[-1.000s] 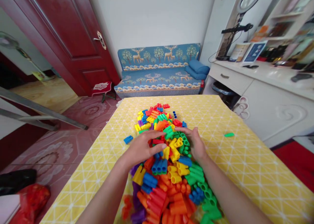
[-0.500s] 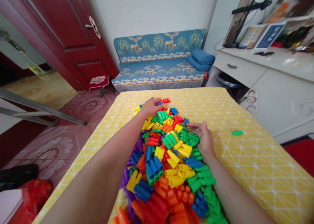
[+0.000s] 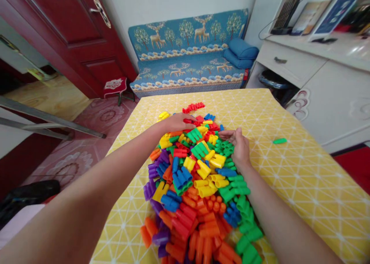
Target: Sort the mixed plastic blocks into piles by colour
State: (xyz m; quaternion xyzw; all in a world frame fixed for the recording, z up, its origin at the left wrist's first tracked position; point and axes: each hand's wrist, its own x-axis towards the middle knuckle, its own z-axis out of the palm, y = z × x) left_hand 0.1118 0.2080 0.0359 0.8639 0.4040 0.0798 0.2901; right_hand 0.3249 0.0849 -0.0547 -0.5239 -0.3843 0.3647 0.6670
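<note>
A long heap of plastic pieces (image 3: 199, 152) in red, orange, yellow, green, blue and purple covers the middle of a yellow patterned tablecloth (image 3: 289, 179). My left hand (image 3: 180, 122) lies over the far end of the heap, fingers spread and touching red pieces. Against the heap's right side, beside green pieces (image 3: 225, 148), my right hand (image 3: 239, 146) is held on edge with its fingers apart. A row of red pieces (image 3: 193, 107) rests just beyond my left hand. One green piece (image 3: 280, 141) lies alone to the right.
Beyond the table is a blue sofa (image 3: 185, 59) with deer patterns. A red door (image 3: 72, 32) and a small stool (image 3: 115, 86) are at the left. On the right stands a white cabinet (image 3: 300, 65); a metal frame (image 3: 52, 121) is at the left edge.
My left hand has moved back from the far red pieces, which now show as a row. My left forearm has swung outward, uncovering purple and orange pieces. The view has tilted down.
</note>
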